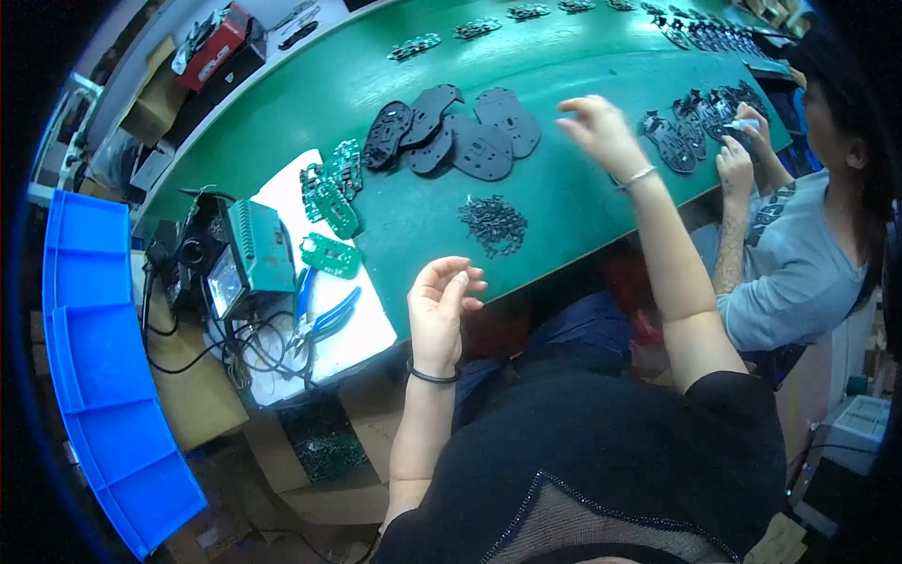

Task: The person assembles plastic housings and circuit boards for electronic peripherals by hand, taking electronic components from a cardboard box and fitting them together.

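My left hand (437,310) hovers at the table's near edge, fingers loosely curled and a little apart, with nothing visible in it. Just beyond lies a pile of small black parts (493,226). My right hand (601,136) reaches over the table with bent, parted fingers and no object showing. To its left is a cluster of black rounded flat plates (482,148), some overlapping. One darker black shell (387,134) with inner detail rests at the cluster's left side. Green circuit boards (331,255) sit farther left, partly on a white sheet (362,324).
Blue-handled cutters (324,318) and tangled cables lie beside a green soldering station (258,246). Blue bins (94,357) line the left. Rows of circuit boards (477,28) run along the back. At right, a co-worker (789,254) handles black shells (669,143).
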Motion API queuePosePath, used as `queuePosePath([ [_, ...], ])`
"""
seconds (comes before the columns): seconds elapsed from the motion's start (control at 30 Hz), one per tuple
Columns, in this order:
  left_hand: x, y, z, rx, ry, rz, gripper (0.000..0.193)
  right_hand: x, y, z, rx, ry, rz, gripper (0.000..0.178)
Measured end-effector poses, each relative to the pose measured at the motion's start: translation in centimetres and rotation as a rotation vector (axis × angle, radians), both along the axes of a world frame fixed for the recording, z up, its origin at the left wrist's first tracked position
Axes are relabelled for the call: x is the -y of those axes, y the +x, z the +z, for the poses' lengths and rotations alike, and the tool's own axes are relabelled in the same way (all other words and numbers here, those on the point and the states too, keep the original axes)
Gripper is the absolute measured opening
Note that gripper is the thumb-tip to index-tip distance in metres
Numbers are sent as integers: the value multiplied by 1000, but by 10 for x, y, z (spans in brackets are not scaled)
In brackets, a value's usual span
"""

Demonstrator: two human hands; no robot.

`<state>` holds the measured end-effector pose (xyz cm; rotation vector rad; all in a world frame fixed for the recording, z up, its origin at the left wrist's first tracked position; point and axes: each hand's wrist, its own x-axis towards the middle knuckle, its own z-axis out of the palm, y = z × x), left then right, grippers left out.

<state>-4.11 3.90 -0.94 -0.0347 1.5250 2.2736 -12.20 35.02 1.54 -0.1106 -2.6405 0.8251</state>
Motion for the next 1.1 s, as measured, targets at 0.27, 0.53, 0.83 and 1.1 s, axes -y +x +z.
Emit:
queuePosePath([
  [0.27, 7, 0, 6, 2, 2, 61, 13, 73, -32, -10, 109, -465, 119, 19],
  [0.53, -3, -22, 19, -24, 69, 30, 29, 133, 5, 32, -348, -7, 242, 11],
  [0.83, 20, -14, 3, 208, 577, 84, 35, 150, 37, 31, -169, -92, 714, 12],
  [1.1, 41, -3, -2, 230, 429, 75, 49, 114, -22, 1, 146, 115, 763, 6],
])
